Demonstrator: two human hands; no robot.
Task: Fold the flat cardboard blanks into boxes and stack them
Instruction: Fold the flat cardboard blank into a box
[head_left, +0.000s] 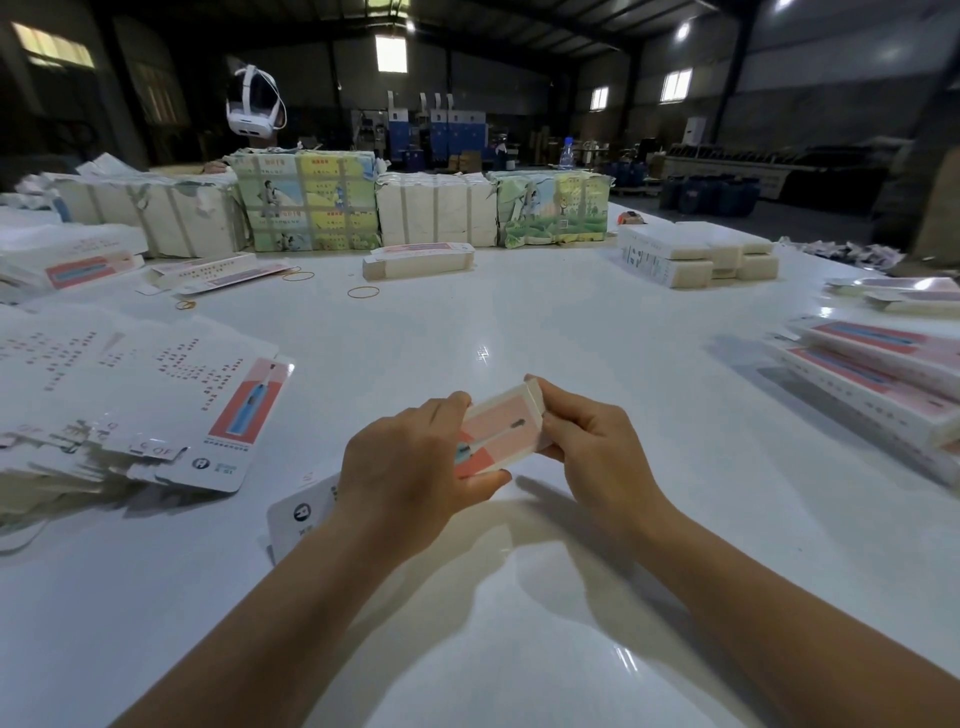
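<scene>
Bare white table lies at 6 o'clock. Above it, the left hand and right hand both grip a pink box, one at each end. Flat blanks spread at 9, folded boxes stack at 3, wrapped bundles line 12.

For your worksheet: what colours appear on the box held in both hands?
Pink and red panels with white edges on the box, seen in the head view.

Both hands grip box w/ flat blanks left.
</scene>
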